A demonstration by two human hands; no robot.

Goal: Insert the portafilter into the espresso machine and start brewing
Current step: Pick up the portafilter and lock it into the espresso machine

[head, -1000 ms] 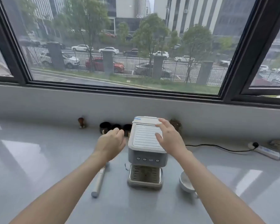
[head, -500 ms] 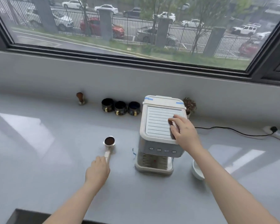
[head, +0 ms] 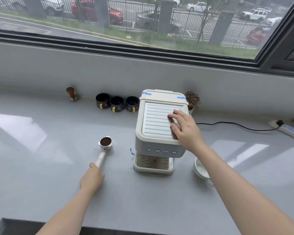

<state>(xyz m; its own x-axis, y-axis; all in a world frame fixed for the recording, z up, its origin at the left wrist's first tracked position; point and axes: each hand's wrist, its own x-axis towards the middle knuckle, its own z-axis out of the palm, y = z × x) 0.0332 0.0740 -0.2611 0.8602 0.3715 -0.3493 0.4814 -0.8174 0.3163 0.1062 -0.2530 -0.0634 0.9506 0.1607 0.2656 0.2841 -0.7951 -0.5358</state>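
light: bright daylight via window (head: pixel 143 22) | glare: pale patches on counter (head: pixel 41 192) | edges: wide-angle bowing

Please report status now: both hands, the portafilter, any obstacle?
Left hand gripping portafilter handle, on counter. Right hand flat on espresso machine. Path looks clear.

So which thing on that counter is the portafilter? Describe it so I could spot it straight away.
Find the cream espresso machine under the window, with the right hand resting on top. Left of it, on the grey counter, lies the portafilter: a small metal basket filled with dark ground coffee on a long pale handle, which the left hand touches. The black cups behind are empty.
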